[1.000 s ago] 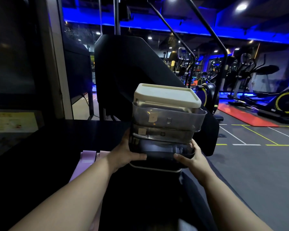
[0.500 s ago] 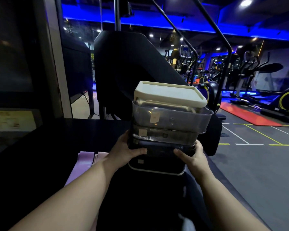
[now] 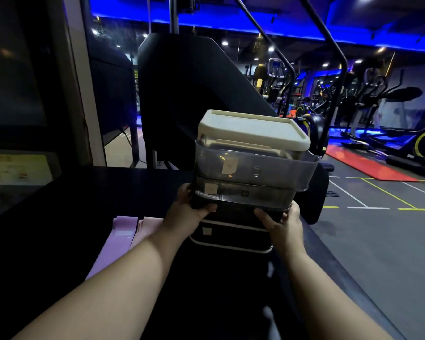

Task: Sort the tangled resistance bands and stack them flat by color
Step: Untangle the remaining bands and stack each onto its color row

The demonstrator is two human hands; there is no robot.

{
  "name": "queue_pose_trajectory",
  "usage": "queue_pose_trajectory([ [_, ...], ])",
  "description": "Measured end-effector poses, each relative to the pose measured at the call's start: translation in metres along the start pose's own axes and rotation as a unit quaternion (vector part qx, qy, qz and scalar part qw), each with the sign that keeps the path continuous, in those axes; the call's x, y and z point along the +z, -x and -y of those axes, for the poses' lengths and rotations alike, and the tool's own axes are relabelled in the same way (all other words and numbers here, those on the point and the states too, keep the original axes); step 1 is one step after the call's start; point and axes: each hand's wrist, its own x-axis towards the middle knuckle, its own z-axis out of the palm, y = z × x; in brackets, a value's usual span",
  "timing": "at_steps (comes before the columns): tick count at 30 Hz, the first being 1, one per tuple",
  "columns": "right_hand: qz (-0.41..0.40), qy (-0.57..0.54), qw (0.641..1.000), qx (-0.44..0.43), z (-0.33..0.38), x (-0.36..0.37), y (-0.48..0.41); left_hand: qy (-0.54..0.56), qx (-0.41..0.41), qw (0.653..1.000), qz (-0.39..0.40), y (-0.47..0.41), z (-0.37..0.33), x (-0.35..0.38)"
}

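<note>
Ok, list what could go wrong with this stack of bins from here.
1. Left hand and right hand grip the stack of bins only low down; the wider top bin overhangs and might tip off.
2. The cream lid may slide if the stack tilts.
3. The purple bands lie on the table beside the left forearm, which could brush them askew.

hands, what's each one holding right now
Left hand: grips the left side of the stack of storage boxes.
Right hand: grips the right side of that stack.
</note>
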Motion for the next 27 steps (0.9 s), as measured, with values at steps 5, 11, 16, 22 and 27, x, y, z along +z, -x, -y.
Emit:
queue_pose_trajectory([
  [5,-0.003,0.010,1.000,-0.002,0.002,-0.001,-0.001,-0.002,-0.003,1.000,-0.018,-0.001,0.003,0.002],
  [11,0.009,0.025,1.000,-0.014,0.006,-0.005,0.003,0.012,0.028,1.000,-0.006,0.010,0.001,0.007],
  [16,0.006,-0.001,0.999,-0.043,0.016,-0.009,0.013,0.043,0.068,0.997,-0.009,0.024,-0.007,0.008],
  [22,0.018,-0.003,0.998,-0.060,0.029,-0.019,0.027,0.078,0.087,0.991,-0.064,0.035,-0.026,0.006],
  [27,0.035,-0.042,0.998,-0.038,0.042,-0.026,0.045,0.107,0.080,0.988,-0.081,0.045,-0.036,0.006],
])
